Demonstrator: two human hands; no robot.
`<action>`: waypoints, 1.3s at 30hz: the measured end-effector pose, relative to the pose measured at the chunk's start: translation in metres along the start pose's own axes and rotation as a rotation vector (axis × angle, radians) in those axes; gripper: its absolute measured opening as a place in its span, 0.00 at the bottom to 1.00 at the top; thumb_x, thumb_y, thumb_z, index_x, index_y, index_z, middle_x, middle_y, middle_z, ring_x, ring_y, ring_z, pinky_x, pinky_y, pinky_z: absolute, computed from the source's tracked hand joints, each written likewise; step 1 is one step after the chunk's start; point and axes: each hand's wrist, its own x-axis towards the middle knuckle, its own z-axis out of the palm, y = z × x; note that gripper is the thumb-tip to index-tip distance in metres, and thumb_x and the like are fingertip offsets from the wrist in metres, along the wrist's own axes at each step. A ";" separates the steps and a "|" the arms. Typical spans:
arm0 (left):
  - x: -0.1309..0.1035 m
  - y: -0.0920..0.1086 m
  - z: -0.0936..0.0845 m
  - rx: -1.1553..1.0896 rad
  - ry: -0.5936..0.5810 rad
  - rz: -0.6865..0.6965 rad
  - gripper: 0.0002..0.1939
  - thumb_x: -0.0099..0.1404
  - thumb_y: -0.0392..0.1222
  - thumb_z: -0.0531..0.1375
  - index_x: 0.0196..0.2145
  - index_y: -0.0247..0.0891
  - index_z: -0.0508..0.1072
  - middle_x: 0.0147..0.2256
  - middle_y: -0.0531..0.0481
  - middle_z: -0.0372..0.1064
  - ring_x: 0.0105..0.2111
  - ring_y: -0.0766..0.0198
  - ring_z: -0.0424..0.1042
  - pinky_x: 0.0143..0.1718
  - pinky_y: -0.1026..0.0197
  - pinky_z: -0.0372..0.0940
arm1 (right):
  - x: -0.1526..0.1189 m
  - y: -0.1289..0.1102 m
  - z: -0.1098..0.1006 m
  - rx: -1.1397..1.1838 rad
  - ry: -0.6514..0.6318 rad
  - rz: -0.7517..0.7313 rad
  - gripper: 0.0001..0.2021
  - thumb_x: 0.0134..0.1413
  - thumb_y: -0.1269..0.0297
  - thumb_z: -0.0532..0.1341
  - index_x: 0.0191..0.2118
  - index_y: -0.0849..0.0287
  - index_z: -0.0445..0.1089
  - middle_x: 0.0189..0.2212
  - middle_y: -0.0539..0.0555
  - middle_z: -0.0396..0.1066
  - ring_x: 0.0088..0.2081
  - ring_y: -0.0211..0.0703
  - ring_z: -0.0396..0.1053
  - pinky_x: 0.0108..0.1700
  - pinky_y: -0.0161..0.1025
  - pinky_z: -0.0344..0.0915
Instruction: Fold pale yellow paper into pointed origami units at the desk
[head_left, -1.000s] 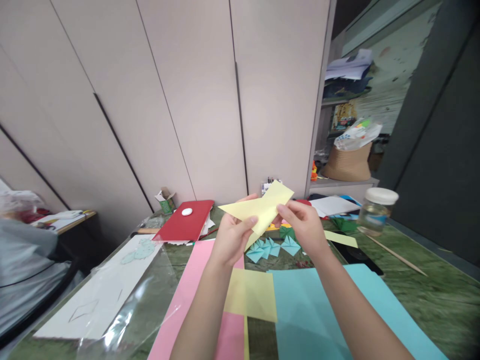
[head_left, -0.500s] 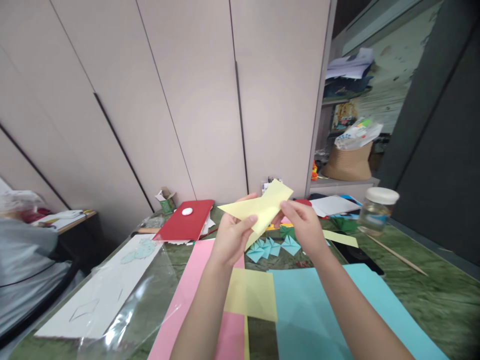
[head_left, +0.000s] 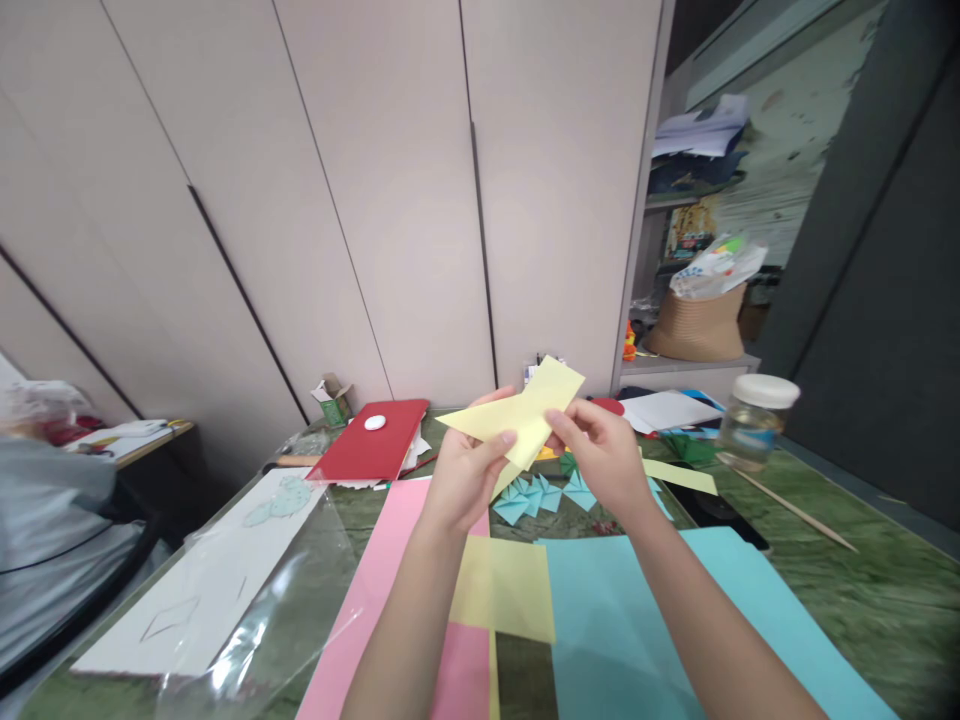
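Note:
A folded yellow paper [head_left: 525, 415] is held up above the table, one point toward the left and a broad flap rising at the upper right. My left hand [head_left: 469, 475] grips its lower left part, thumb on top and fingers behind. The thumb and fingers of my right hand [head_left: 596, 440] pinch its right edge. Beneath them, several small folded blue papers [head_left: 529, 497] sit in a row. A yellow sheet [head_left: 510, 588] lies across a pink sheet [head_left: 390, 570], beside large blue sheets [head_left: 637, 620].
A red folder [head_left: 371, 440] and a white drawing sheet [head_left: 217, 570] under clear plastic lie to the left. On the right are a lidded jar [head_left: 756, 425], a wooden stick [head_left: 799, 510] and a dark phone [head_left: 720, 515]. A person's grey sleeve [head_left: 60, 540] shows at far left.
My right hand has shifted slightly left and down along the yellow paper's right edge. The paper's upper flap has moved a little; my left hand stays nearly still.

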 end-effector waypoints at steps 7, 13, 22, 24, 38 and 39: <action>0.000 -0.002 -0.003 -0.013 -0.023 0.008 0.23 0.53 0.32 0.66 0.48 0.38 0.71 0.44 0.45 0.74 0.45 0.58 0.73 0.46 0.60 0.67 | 0.003 0.001 -0.005 0.096 -0.117 0.071 0.15 0.52 0.55 0.61 0.22 0.60 0.67 0.20 0.50 0.69 0.24 0.38 0.67 0.30 0.34 0.64; -0.001 -0.001 -0.001 -0.016 -0.029 0.013 0.25 0.52 0.32 0.67 0.49 0.38 0.70 0.46 0.44 0.73 0.47 0.57 0.72 0.46 0.60 0.67 | 0.003 0.003 -0.004 0.097 -0.087 0.070 0.14 0.52 0.56 0.61 0.22 0.59 0.66 0.20 0.50 0.70 0.23 0.37 0.67 0.28 0.34 0.64; 0.000 0.001 0.002 0.072 -0.022 0.079 0.16 0.53 0.37 0.67 0.39 0.34 0.71 0.36 0.46 0.76 0.40 0.57 0.76 0.42 0.57 0.70 | 0.005 0.002 -0.006 0.139 -0.031 0.048 0.13 0.52 0.56 0.61 0.23 0.59 0.67 0.19 0.49 0.70 0.23 0.38 0.67 0.29 0.35 0.64; 0.000 0.000 0.003 0.081 -0.017 0.089 0.15 0.53 0.37 0.67 0.38 0.34 0.71 0.32 0.48 0.76 0.38 0.58 0.76 0.41 0.58 0.70 | 0.005 0.002 -0.006 0.143 -0.059 0.047 0.13 0.53 0.55 0.61 0.24 0.59 0.69 0.19 0.49 0.70 0.24 0.39 0.69 0.30 0.35 0.65; 0.001 -0.005 0.000 0.126 0.079 0.153 0.10 0.52 0.37 0.68 0.28 0.36 0.69 0.18 0.59 0.64 0.21 0.71 0.68 0.29 0.66 0.63 | 0.003 0.003 -0.003 -0.046 0.005 0.041 0.16 0.53 0.54 0.60 0.21 0.59 0.68 0.19 0.51 0.72 0.23 0.40 0.70 0.30 0.36 0.64; 0.001 -0.005 0.000 0.127 0.081 0.156 0.10 0.52 0.37 0.68 0.27 0.36 0.69 0.18 0.59 0.64 0.21 0.71 0.67 0.30 0.66 0.62 | 0.003 0.003 -0.003 -0.048 0.009 0.038 0.16 0.53 0.54 0.60 0.21 0.59 0.68 0.19 0.51 0.72 0.23 0.40 0.69 0.30 0.36 0.64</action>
